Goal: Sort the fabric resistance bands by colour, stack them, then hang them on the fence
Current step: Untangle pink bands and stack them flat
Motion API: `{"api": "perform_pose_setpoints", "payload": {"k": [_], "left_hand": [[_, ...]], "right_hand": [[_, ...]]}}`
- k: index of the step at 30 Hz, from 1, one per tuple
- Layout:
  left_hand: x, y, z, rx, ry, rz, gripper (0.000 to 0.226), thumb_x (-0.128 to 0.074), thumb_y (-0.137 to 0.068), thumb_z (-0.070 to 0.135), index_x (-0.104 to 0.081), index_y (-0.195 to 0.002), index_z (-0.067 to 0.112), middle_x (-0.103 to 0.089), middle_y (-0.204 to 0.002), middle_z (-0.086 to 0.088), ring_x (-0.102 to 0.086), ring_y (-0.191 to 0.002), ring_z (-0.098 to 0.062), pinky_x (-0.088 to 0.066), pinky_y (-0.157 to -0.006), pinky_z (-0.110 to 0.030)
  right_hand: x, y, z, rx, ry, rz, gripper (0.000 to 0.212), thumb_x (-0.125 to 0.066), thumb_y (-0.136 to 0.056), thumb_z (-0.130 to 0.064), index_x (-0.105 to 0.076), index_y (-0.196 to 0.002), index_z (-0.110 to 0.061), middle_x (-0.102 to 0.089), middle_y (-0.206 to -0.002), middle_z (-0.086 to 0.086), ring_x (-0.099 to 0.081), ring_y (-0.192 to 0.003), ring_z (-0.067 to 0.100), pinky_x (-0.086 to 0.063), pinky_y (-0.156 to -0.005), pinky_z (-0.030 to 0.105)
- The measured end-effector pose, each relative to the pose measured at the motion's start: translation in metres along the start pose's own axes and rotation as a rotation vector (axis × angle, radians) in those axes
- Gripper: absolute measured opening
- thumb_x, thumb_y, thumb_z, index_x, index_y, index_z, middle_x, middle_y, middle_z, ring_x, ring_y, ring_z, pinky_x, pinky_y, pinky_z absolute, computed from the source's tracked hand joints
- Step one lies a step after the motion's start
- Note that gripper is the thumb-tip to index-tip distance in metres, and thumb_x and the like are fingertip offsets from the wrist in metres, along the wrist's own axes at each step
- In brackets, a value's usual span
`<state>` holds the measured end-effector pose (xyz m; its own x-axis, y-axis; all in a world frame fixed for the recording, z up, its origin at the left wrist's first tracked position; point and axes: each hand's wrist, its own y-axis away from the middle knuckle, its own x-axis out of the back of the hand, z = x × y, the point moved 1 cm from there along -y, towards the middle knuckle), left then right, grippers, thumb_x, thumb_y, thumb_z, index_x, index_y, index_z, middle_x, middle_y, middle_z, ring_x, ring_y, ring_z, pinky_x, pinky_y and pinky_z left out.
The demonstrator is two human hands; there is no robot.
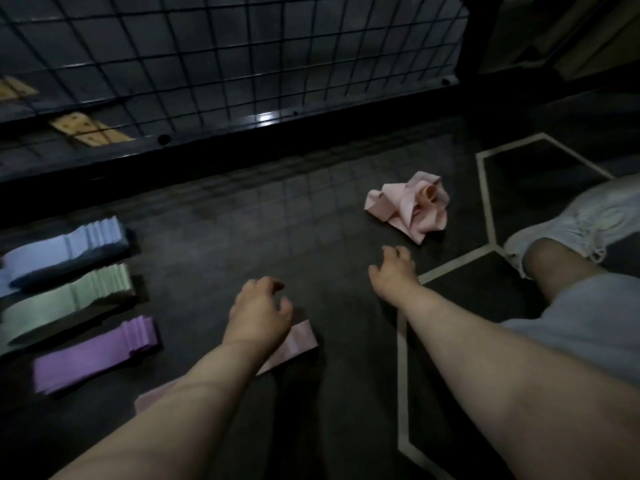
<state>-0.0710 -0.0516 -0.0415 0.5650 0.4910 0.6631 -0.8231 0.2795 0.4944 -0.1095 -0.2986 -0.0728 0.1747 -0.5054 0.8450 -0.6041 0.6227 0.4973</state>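
- Three neat stacks of flat fabric bands lie side by side on the dark floor at the far left: a blue stack (65, 249), a green stack (69, 303) and a purple stack (97, 351).
- A flat pink fabric band (299, 339) lies partly under the left hand (258, 311). The fingers are loosely bent and grip nothing.
- The right hand (394, 268) is empty with loosely bent fingers, near a crumpled heap of pink bands (408, 206).

You faced a fence (221, 64) of thin dark metal wire, its base rail (263, 119) glossy. The floor (242, 220) looked dark, smooth and faintly reflective. Your blue bands (62, 249), green bands (65, 299) and purple bands (93, 351) were matt cloth, ribbed at the ends; the pink heap (408, 206) was soft, creased cloth.
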Motion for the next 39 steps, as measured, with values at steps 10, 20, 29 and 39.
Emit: {"api": "perform_pose_setpoints", "payload": {"k": [10, 20, 29, 39], "left_hand": [[-0.023, -0.060, 0.100, -0.184, 0.054, -0.215, 0.035, -0.051, -0.092, 0.041, -0.058, -0.125, 0.029, -0.060, -0.125, 0.002, -0.062, -0.108, -0.022, -0.052, -0.097, -0.040], [0.001, -0.055, 0.073, -0.117, 0.161, -0.220, 0.033, -0.053, -0.097, 0.028, -0.058, -0.128, 0.019, -0.062, -0.122, 0.000, -0.060, -0.097, -0.012, -0.044, -0.079, -0.021], [0.071, -0.008, 0.056, -0.064, 0.259, -0.192, 0.061, -0.060, -0.093, 0.020, -0.035, -0.148, 0.024, -0.056, -0.128, -0.002, -0.062, -0.097, -0.016, -0.051, -0.073, -0.019], [0.182, 0.061, 0.097, -0.255, 0.405, -0.119, 0.074, -0.070, -0.087, 0.006, -0.036, -0.149, 0.027, -0.058, -0.122, -0.002, -0.063, -0.097, -0.013, -0.055, -0.076, -0.022]], "right_hand": [[0.053, -0.102, 0.018, -0.062, 0.084, -0.061, 0.043, -0.052, -0.093, -0.046, -0.047, -0.136, -0.049, 0.016, -0.163, 0.004, 0.018, -0.149, 0.034, 0.001, -0.121, 0.053], [0.020, -0.048, -0.037, 0.090, -0.529, 0.116, 0.009, -0.068, -0.088, -0.009, -0.073, -0.095, -0.006, -0.069, -0.097, 0.003, -0.062, -0.089, 0.016, -0.046, -0.073, 0.017], [0.045, 0.061, -0.114, 0.330, -0.737, -0.023, 0.018, -0.074, -0.084, -0.007, -0.064, -0.077, -0.020, -0.063, -0.080, -0.011, -0.061, -0.082, 0.004, -0.047, -0.073, 0.006], [0.139, 0.162, -0.155, 0.460, -1.125, -0.241, 0.012, -0.067, -0.088, -0.002, -0.066, -0.098, -0.008, -0.067, -0.091, 0.009, -0.065, -0.085, 0.021, -0.056, -0.081, 0.037]]}}
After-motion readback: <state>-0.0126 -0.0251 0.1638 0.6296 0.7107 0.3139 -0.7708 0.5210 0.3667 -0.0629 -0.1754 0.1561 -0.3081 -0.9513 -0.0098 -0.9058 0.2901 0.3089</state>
